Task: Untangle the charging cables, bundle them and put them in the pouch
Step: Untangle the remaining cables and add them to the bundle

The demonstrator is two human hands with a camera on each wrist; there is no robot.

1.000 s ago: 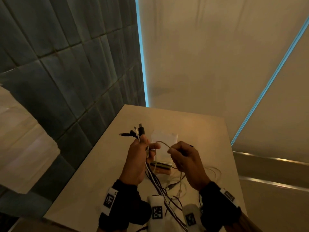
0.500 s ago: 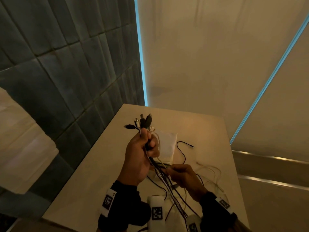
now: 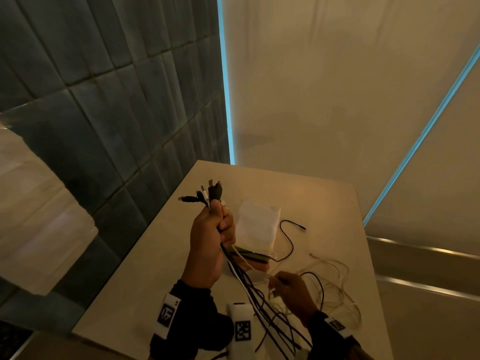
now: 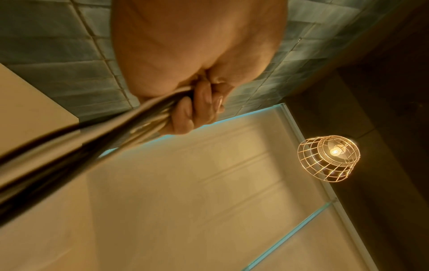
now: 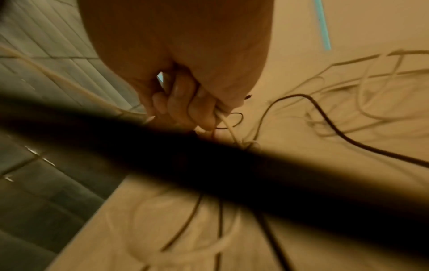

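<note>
My left hand [image 3: 217,224] is raised above the table and grips a bunch of black and white charging cables [image 3: 249,281] just below their plugs [image 3: 207,194], which fan out above the fist. In the left wrist view the fingers [image 4: 199,108] curl tight round the bundle [image 4: 92,139]. The cables hang down toward me. My right hand [image 3: 280,283] is lower, to the right, and pinches a thin white cable [image 5: 223,117] among the trailing ends. A white pouch [image 3: 257,227] lies flat on the table behind the hands.
The beige table [image 3: 145,287] stands against a dark tiled wall [image 3: 117,126] on the left. Loose white cable loops [image 3: 337,289] and one black cable [image 3: 288,237] sprawl over its right side. A small flat object [image 3: 253,255] lies below the pouch. A caged lamp [image 4: 329,157] hangs overhead.
My left hand has risen a little with the plugs. My right hand has slid down along the cables, from level with the left hand to low near the table's front.
</note>
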